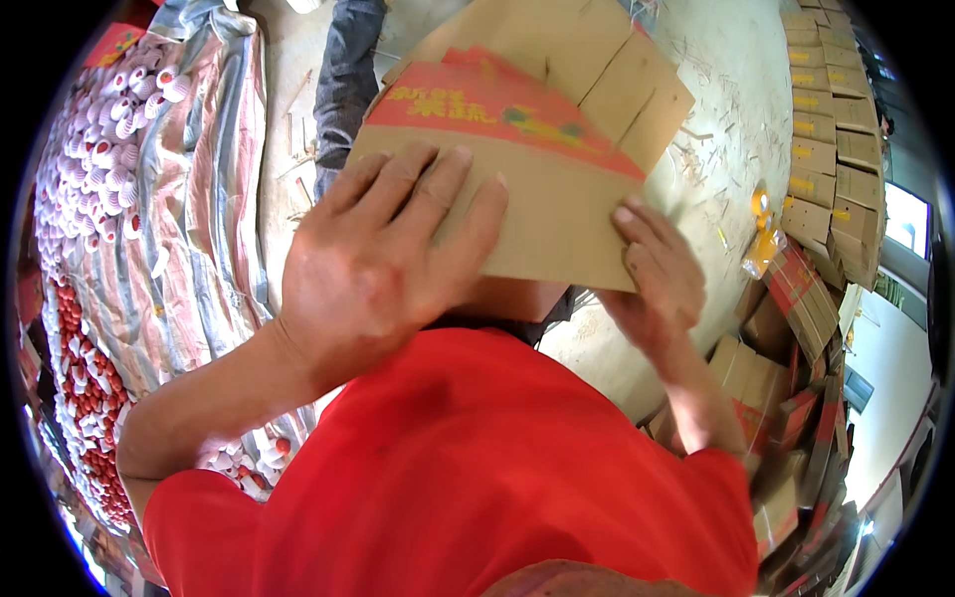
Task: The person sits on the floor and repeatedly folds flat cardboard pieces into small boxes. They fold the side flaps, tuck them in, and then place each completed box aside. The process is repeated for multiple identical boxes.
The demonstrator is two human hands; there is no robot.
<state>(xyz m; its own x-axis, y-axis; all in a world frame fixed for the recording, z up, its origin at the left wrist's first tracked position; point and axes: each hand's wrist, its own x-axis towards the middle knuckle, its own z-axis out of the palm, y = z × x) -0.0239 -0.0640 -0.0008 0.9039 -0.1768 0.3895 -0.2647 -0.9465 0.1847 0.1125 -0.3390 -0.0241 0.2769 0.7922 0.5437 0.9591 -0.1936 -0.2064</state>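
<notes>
A brown cardboard box (542, 224) with a red printed band and yellow lettering is in front of my red shirt, partly flattened or folded. Across its near panel lies my left hand (383, 244), fingers spread and palm down. My right hand (657, 269) grips the panel's right edge, its fingertips on the upper face and the rest of the hand beside and below the edge. Beyond the red band, plain brown cardboard flaps (572, 50) fan out; whether they belong to the same box I cannot tell. Part of the underside is hidden.
Fruits in white foam nets (109, 164) and bare red fruits (75, 348) are heaped at the left beside a striped cloth (194, 199). A dark trouser leg (346, 90) is beyond the box. Stacked cartons (816, 129), yellow tape rolls (761, 204) and flattened cartons (761, 383) line the right.
</notes>
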